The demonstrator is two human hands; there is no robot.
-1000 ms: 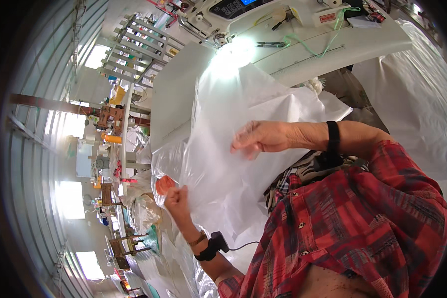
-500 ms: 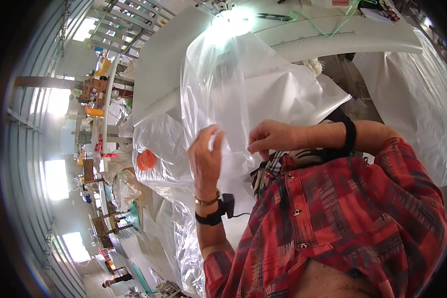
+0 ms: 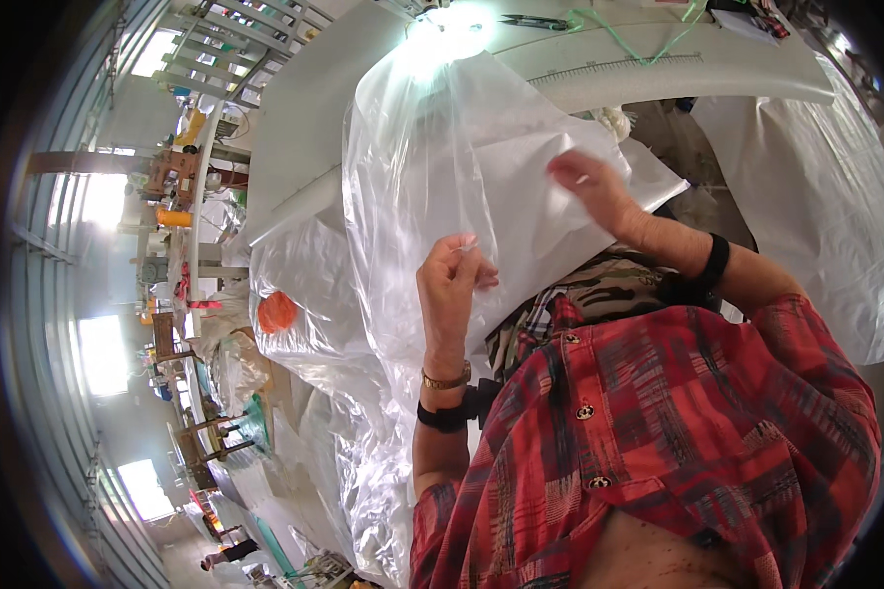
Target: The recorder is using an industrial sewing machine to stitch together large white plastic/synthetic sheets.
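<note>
A large sheet of clear plastic film [image 3: 403, 187] hangs from under the bright lamp of a sewing machine [image 3: 447, 39] down toward my lap. My left hand [image 3: 452, 275] is at the near part of the film, its thumb and fingers pinched together on what looks like a fold of it. To the right, my right hand [image 3: 594, 191] is raised over the white part of the sheet [image 3: 530, 187]. Motion smears its fingers, so their grip does not show. The film runs on below my left wrist in shiny crumpled folds.
A ruler strip [image 3: 609, 67] lies along the white table edge [image 3: 776, 79]. Dark thread snips [image 3: 535, 21] and green string [image 3: 648, 59] lie beyond it. An orange bundle [image 3: 277, 312] rests on film at left. More plastic sheeting [image 3: 815, 216] drapes at right.
My right hand has swung up and away to the right from near the left one. My left hand has shifted right, its fingers now drawn together.
</note>
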